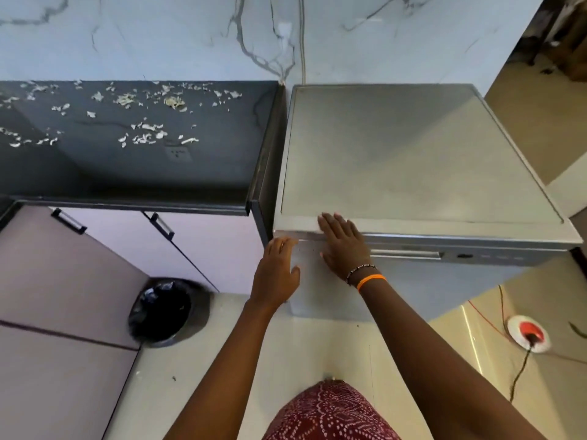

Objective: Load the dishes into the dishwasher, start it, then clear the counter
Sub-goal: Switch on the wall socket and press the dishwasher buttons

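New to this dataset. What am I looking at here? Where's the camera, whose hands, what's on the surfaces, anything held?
One picture, from a wide-angle camera worn on a person's head, looking down. No robot: the two bare arms are that person's. The left hand and right hand lie flat, fingers straight, against the top front edge of a grey dishwasher, whose door looks closed. Neither hand holds anything. The dark counter to the left is strewn with pale scraps. A lined bin stands on the floor below.
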